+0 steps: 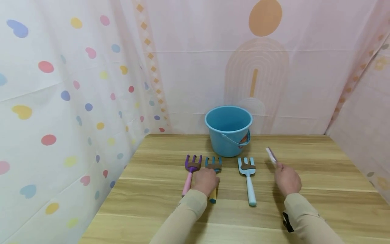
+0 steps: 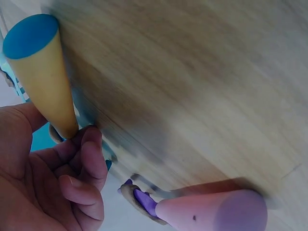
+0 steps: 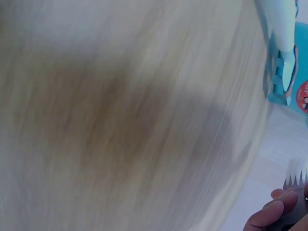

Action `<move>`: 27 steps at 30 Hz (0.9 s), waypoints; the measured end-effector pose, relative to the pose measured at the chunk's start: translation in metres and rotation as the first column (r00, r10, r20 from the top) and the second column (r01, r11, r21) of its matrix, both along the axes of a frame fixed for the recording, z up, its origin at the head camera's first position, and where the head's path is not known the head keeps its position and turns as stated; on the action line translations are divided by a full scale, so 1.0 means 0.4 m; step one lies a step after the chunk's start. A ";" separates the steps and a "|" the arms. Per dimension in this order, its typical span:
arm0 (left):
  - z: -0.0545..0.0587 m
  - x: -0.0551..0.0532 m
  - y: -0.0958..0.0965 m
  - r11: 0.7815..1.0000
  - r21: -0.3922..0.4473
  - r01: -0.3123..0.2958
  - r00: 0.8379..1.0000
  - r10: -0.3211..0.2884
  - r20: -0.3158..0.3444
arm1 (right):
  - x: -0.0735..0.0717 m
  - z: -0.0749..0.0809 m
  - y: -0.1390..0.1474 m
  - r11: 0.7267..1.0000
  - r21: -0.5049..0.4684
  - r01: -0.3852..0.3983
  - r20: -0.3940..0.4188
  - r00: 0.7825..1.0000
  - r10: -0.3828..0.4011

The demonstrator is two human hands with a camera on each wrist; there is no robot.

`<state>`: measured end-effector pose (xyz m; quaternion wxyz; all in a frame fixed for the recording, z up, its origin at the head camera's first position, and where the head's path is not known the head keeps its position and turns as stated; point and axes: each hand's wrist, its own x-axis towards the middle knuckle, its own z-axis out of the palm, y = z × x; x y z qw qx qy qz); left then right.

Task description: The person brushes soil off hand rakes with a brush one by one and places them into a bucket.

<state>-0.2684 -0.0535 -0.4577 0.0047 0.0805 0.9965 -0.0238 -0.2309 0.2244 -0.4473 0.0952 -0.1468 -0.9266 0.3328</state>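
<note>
My left hand (image 1: pixel 205 181) pinches a small hand rake (image 1: pixel 213 196) near the top of its yellow handle; its blue tines point toward the bucket. In the left wrist view the handle (image 2: pixel 44 72) slants up from the table, its blue end nearest the camera. To its left lies a purple rake (image 1: pixel 193 167) with a pink handle. A light blue hand fork (image 1: pixel 250 187) lies between my hands. Brown patches mark the heads of all three tools. My right hand (image 1: pixel 287 179) grips a brush (image 1: pixel 271 155) with white bristles, held above the table.
A light blue bucket (image 1: pixel 226 142) with its handle hanging down stands at the back of the wooden table (image 1: pixel 146 196), behind the tools. Patterned curtains (image 1: pixel 189 67) close off the back and both sides.
</note>
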 end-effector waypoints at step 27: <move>0.013 0.035 -0.019 0.997 0.083 -0.001 0.993 0.010 -0.119 | 0.041 0.003 -0.045 0.977 -0.200 0.073 -0.107 0.990 -0.095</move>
